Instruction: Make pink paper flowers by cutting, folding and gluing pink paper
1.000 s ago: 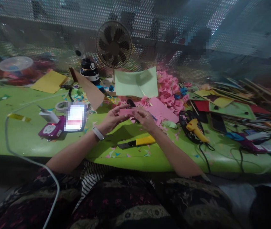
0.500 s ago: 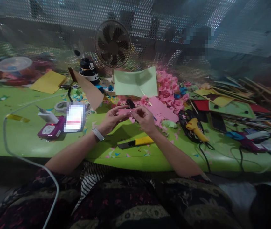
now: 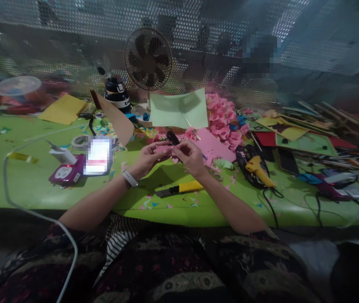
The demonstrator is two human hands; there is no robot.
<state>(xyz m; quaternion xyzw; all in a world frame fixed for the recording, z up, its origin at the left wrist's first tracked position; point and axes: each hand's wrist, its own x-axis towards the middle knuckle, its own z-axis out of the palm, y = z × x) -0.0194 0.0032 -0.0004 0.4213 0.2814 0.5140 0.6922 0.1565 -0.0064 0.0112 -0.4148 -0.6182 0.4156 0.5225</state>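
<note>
Between my two hands is a small piece of pink paper [image 3: 164, 148], pinched at both ends above the table. My left hand [image 3: 149, 159], with a white band at the wrist, grips its left side. My right hand [image 3: 191, 158] has thumb and forefinger closed on its right side. A dark handle-like object [image 3: 172, 137] shows just behind the fingers; whether a hand touches it I cannot tell. Below my hands lies a yellow utility knife [image 3: 188, 186] with its blade pointing left. A pink paper sheet [image 3: 215, 145] and a heap of pink paper flowers [image 3: 222, 113] are beyond my right hand.
At left are a lit phone [image 3: 97, 156], a purple power adapter [image 3: 65, 172] and a white cable [image 3: 24, 205]. A fan [image 3: 148, 63], a bottle [image 3: 116, 94] and a pale green sheet [image 3: 178, 110] stand behind. On the right lie a yellow glue gun [image 3: 260, 170] and stacked cards [image 3: 306, 143].
The view has shifted very slightly. My hands keep the pink paper pinched in nearly the same place, with only small finger movement.
</note>
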